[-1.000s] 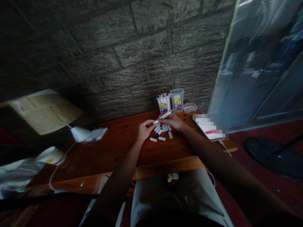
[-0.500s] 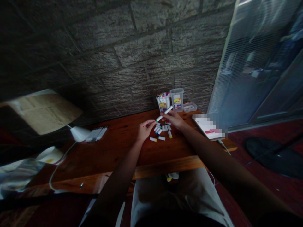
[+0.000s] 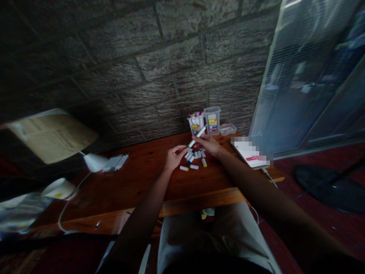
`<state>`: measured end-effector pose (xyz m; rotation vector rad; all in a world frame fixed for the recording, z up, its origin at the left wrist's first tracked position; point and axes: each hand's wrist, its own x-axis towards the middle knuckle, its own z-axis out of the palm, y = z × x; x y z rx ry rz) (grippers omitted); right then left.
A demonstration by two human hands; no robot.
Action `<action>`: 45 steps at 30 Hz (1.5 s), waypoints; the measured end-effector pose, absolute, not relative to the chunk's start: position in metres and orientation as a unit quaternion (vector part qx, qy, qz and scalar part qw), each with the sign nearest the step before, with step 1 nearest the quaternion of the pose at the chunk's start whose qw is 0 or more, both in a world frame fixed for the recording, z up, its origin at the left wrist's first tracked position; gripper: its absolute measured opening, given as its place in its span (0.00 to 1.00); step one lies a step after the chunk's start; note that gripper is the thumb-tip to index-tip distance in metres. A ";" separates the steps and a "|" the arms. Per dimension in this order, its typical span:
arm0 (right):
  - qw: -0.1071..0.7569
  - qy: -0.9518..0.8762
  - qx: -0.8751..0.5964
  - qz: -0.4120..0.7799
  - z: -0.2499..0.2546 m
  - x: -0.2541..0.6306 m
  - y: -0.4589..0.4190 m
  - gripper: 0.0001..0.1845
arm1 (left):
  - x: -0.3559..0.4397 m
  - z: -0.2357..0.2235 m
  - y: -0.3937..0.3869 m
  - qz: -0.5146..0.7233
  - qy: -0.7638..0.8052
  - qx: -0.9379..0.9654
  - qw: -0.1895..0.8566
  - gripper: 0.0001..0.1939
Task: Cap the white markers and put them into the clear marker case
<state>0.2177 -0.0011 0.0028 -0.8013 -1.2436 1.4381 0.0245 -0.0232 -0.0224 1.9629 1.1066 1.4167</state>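
My right hand [image 3: 209,144] is closed round a white marker [image 3: 197,137], which tilts up and away to the right, with a green band at its lower end. My left hand [image 3: 173,158] is closed beside that lower end, thumb and forefinger near it; whether they touch it I cannot tell. A small red spot shows at the left fingers, and what they hold is hidden. Below the hands, several short white marker caps [image 3: 194,167] with coloured ends lie loose on the wooden table [image 3: 148,182].
Behind the hands stand a clear tub full of markers [image 3: 195,123], a second clear tub [image 3: 212,120] and a shallow clear lid [image 3: 228,129]. A tablet-like device [image 3: 251,152] with a cable lies right. Several white markers [image 3: 116,163], a lamp [image 3: 54,133] and a white bowl [image 3: 59,188] are left.
The marker in my right hand has tipped slightly steeper. Both hands stay almost in place, and the view has shifted a little.
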 end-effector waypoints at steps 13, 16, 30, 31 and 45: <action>0.490 -0.535 -0.295 0.622 0.002 0.217 -0.004 0.21 | 0.025 -0.021 -0.026 0.510 0.405 0.721 0.239 0.14; 0.486 -0.537 -0.286 0.627 0.001 0.217 -0.004 0.22 | 0.026 -0.019 -0.027 0.510 0.409 0.720 0.232 0.14; 0.471 -0.566 -0.302 0.606 -0.001 0.214 -0.004 0.23 | 0.025 -0.020 -0.024 0.525 0.399 0.716 0.229 0.21; 0.470 -0.568 -0.301 0.605 -0.002 0.214 -0.004 0.23 | 0.026 -0.020 -0.024 0.527 0.397 0.716 0.228 0.20; 0.451 -0.577 -0.292 0.615 0.001 0.216 -0.008 0.22 | 0.025 -0.019 -0.027 0.518 0.401 0.723 0.219 0.18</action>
